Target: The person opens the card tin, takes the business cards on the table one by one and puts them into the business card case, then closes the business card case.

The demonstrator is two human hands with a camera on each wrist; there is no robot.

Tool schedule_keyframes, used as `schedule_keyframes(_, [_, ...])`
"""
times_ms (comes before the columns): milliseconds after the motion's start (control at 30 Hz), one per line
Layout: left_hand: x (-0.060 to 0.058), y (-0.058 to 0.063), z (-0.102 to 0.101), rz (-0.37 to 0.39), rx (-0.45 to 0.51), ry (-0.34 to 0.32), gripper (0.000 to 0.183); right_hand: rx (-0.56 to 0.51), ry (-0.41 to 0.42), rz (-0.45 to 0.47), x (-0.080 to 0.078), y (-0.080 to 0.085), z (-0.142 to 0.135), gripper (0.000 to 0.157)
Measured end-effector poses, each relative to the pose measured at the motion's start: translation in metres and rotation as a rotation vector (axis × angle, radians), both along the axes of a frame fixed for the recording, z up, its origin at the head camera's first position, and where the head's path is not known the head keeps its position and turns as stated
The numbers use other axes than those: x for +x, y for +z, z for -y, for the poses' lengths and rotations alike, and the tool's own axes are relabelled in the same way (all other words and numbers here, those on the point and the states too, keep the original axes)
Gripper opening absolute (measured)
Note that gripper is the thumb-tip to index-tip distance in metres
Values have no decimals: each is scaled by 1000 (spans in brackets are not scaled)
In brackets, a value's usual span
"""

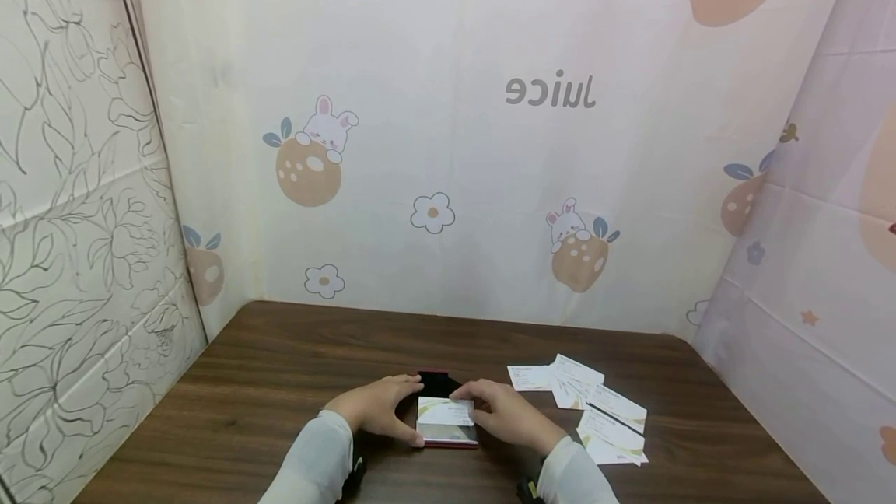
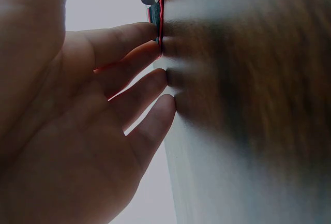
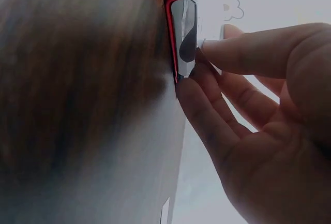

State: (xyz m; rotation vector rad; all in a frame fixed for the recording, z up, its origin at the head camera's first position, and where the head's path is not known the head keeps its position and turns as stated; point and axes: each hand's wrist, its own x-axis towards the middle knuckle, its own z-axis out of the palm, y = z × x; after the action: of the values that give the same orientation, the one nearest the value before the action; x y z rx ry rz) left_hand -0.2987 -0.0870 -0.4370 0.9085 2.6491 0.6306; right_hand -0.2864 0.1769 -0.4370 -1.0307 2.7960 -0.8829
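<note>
A card case (image 1: 448, 443) with a red edge and silvery front lies on the table, its black-lined lid (image 1: 435, 383) raised at the far side. White business cards (image 1: 442, 412) with yellow curves sit in it. My left hand (image 1: 378, 408) spans the case's left side, thumb at the near corner. In the left wrist view its fingers are fairly straight, with tips at the red edge (image 2: 161, 17) and the tabletop. My right hand (image 1: 509, 413) pinches a card at its right edge; in the right wrist view the thumb (image 3: 243, 53) presses at the white card, fingertips by the case's end.
Several loose business cards (image 1: 609, 434) lie overlapping on the brown wooden table (image 1: 294, 364), right of the right hand. Behind the table hangs a pale printed curtain (image 1: 434, 138), with more patterned cloth (image 1: 70, 177) along the left side.
</note>
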Motion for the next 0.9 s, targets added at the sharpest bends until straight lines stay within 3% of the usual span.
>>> schedule_keyframes(667, [1, 0, 0, -3, -10, 11, 92, 129, 36, -52, 2, 0, 2, 30])
schedule_keyframes(900, [3, 3, 0, 12, -5, 12, 91, 138, 97, -86, 3, 0, 3, 31])
